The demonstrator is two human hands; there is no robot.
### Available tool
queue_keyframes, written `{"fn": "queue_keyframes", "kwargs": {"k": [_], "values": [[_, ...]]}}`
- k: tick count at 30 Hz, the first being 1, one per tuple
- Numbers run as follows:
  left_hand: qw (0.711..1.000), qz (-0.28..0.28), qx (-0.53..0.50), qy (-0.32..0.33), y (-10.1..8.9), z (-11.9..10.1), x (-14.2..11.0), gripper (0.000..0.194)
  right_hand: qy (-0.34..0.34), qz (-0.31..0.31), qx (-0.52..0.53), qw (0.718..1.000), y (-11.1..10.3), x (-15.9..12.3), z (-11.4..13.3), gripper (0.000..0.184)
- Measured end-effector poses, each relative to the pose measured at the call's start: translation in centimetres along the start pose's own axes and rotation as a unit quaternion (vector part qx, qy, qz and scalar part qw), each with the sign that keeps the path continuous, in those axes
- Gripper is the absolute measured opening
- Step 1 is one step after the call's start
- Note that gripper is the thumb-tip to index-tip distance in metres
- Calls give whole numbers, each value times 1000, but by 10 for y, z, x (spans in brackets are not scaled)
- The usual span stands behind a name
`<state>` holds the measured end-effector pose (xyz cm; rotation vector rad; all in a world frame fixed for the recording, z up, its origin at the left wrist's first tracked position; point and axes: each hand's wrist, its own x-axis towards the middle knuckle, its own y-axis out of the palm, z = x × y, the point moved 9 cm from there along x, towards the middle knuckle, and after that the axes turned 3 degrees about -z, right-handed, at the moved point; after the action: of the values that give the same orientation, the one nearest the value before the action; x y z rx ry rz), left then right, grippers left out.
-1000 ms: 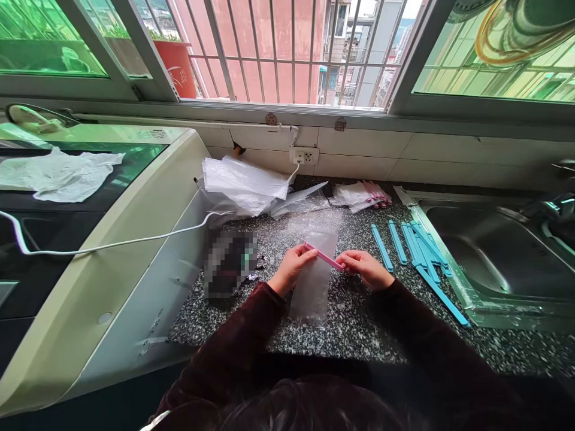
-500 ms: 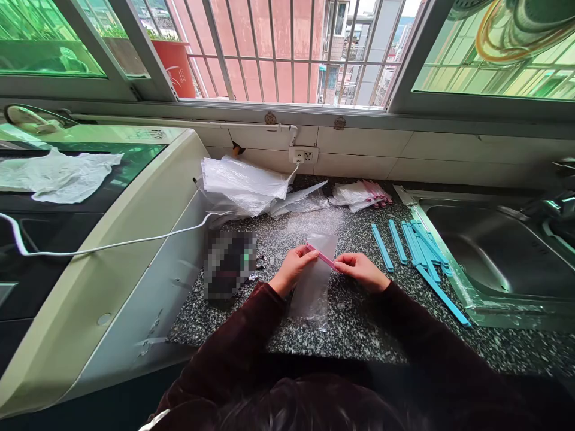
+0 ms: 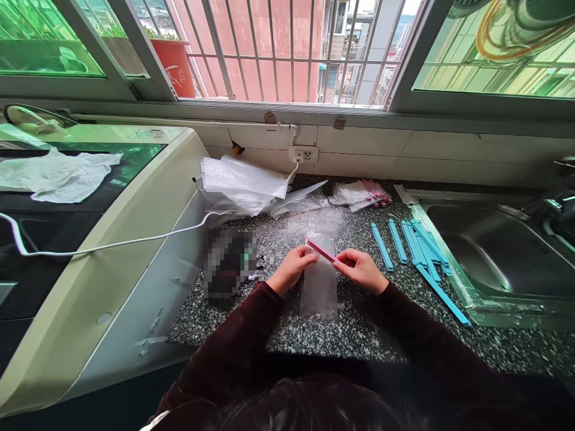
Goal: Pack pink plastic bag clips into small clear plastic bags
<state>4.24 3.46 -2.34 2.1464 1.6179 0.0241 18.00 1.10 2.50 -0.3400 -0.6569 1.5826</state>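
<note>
My right hand point(image 3: 360, 270) is closed on the lower right end of a pink bag sealing clip point(image 3: 320, 248). The clip slants across the upper part of a clear plastic bag point(image 3: 320, 293), its other end pointing up and left. My left hand point(image 3: 290, 269) pinches the bag's left edge just under the clip, fingers together. Whether the clip is fastened on the bag I cannot tell. To the right of my right hand lie several blue sealing clips point(image 3: 420, 245) on the speckled counter point(image 3: 354, 335).
A metal sink point(image 3: 471, 251) is at the right. Behind my hands lie a stack of plastic bags point(image 3: 245, 182) and a pile of bags with pink clips point(image 3: 362, 194). A blurred-out dark object point(image 3: 229, 263) sits left. A white cord point(image 3: 121, 244) runs from the wall socket point(image 3: 304, 155).
My left fingers have come off the clip and moved slightly down to the bag's edge. The clip's upper left end now shows free. The bag's lower part has swung a little right.
</note>
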Motion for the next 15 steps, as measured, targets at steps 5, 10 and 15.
{"fn": "queue_keyframes", "kwargs": {"k": [5,10,15], "values": [[1000,7,1,-18,0,1,-1,30,-118,-70,-93,986,-15,-1,17,26],[999,28,-17,-27,5,-3,-4,29,-167,-81,-160,970,-14,-3,21,22],[997,20,-72,-37,5,-4,-5,35,-186,-89,-190,960,-15,-5,23,20]]}}
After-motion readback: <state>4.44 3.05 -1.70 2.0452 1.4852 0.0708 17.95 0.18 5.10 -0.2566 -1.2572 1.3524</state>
